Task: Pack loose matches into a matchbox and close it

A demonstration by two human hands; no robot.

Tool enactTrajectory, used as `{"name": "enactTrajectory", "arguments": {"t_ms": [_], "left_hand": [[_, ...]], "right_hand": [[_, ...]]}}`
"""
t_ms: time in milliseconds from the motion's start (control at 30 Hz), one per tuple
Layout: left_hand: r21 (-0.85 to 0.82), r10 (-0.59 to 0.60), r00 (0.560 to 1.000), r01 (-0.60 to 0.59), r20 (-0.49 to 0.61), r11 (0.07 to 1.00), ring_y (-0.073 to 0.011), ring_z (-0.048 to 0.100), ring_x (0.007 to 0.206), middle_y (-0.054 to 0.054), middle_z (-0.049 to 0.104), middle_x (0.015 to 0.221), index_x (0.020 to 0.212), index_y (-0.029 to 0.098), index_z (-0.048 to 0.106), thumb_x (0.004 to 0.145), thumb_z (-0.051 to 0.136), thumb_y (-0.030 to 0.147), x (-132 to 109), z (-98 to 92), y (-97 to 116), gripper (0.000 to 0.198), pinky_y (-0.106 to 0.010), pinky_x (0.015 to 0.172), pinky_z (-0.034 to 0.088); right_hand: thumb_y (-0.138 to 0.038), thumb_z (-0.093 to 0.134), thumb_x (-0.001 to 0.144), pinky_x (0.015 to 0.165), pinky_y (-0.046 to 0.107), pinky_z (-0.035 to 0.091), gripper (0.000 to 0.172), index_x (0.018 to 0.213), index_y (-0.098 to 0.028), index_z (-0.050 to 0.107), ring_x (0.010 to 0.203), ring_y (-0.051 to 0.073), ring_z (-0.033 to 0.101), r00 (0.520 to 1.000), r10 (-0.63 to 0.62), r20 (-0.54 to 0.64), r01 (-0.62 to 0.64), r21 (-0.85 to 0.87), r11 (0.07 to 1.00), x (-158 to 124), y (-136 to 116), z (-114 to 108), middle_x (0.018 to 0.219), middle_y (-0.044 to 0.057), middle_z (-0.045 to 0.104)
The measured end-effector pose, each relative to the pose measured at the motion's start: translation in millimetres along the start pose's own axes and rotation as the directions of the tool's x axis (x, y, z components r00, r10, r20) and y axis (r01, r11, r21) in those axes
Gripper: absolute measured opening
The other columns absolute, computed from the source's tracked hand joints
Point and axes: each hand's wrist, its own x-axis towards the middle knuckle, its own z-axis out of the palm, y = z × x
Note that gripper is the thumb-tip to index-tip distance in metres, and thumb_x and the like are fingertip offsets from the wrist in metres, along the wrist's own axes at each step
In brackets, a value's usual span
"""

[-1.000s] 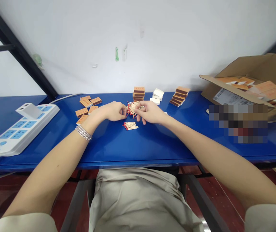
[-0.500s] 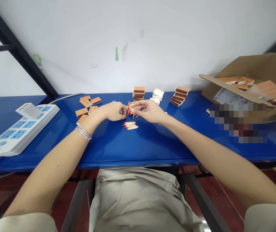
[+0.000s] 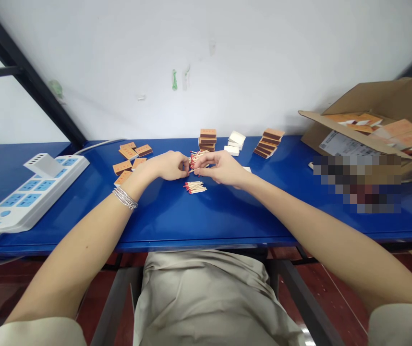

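Left hand (image 3: 170,166) and right hand (image 3: 221,167) meet over the loose matches (image 3: 196,155) mid-tabletop (image 3: 227,211), each grip pinched on sticks from them. Match bundle (image 3: 195,187) lies just nearer. Open cardboard box (image 3: 382,101), right, holds orange matchboxes (image 3: 402,135).

My left hand (image 3: 170,166) and right hand (image 3: 223,167) hide part of the loose matches (image 3: 198,154); I can't read the pixelated patch (image 3: 357,183); the cardboard box (image 3: 379,103) runs off-frame.
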Motion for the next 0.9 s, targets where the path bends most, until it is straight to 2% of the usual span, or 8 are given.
{"name": "enactTrajectory", "arguments": {"t_ms": [200, 433, 533, 667, 900], "left_hand": [[-0.006, -0.014, 1.0, 0.014, 0.002, 1.0, -0.0158, 0.058, 0.066, -0.002, 0.07, 0.079, 0.087, 0.021, 0.068, 0.074, 0.057, 0.031, -1.2, -1.2, 3.0, 0.02, -0.026, 0.06, 0.039], [-0.031, -0.017, 1.0, 0.017, 0.021, 0.999, -0.0144, 0.061, 0.069, -0.001, 0.072, 0.084, 0.088, 0.021, 0.068, 0.073, 0.058, 0.027, -0.8, -2.0, 3.1, 0.019, -0.024, 0.061, 0.04], [-0.046, -0.021, 0.999, 0.022, 0.024, 0.999, -0.0144, 0.061, 0.069, -0.001, 0.072, 0.084, 0.088, 0.021, 0.069, 0.073, 0.058, 0.026, -0.6, -1.3, 2.1, 0.019, -0.024, 0.062, 0.041], [-0.071, -0.013, 1.0, 0.014, 0.014, 0.997, -0.0145, 0.062, 0.069, -0.001, 0.072, 0.082, 0.085, 0.021, 0.069, 0.072, 0.059, 0.026, 0.2, 0.7, 0.1, 0.016, -0.024, 0.062, 0.042], [-0.08, 0.018, 1.0, -0.019, -0.013, 0.997, -0.0137, 0.061, 0.066, 0.0, 0.072, 0.079, 0.083, 0.021, 0.069, 0.071, 0.058, 0.024, 1.8, 2.3, -1.8, 0.017, -0.024, 0.061, 0.042]], "right_hand": [[-0.022, 0.067, 0.073, 0.057, 0.023, 0.044, 0.011, 0.078, -0.013, 0.069, 0.067, 0.01, 0.058, 0.994, -0.03, 0.108, 0.038, -0.078, 0.996, -1.9, -2.1, -2.4, 0.08, 0.005, 0.07], [-0.019, 0.064, 0.073, 0.066, 0.025, 0.046, 0.016, 0.085, -0.015, 0.074, 0.071, 0.011, 0.061, 0.962, -0.017, 0.271, 0.102, -0.303, 0.948, 0.7, 0.5, -13.5, 0.085, 0.004, 0.073], [-0.013, 0.06, 0.074, 0.07, 0.026, 0.046, 0.021, 0.088, -0.016, 0.075, 0.073, 0.013, 0.061, 0.974, -0.047, 0.224, 0.144, -0.443, 0.885, 3.0, 5.9, -21.8, 0.089, 0.004, 0.074], [-0.011, 0.059, 0.073, 0.069, 0.027, 0.043, 0.023, 0.089, -0.017, 0.075, 0.072, 0.015, 0.06, 0.995, -0.047, 0.09, 0.095, -0.668, 0.738, 5.6, 15.4, -26.7, 0.081, 0.004, 0.072], [-0.012, 0.055, 0.079, 0.069, 0.027, 0.039, 0.014, 0.08, -0.017, 0.068, 0.076, 0.017, 0.057, 0.99, 0.052, 0.128, 0.066, -0.77, 0.634, 4.5, 10.6, -20.6, 0.082, 0.005, 0.069]]}}
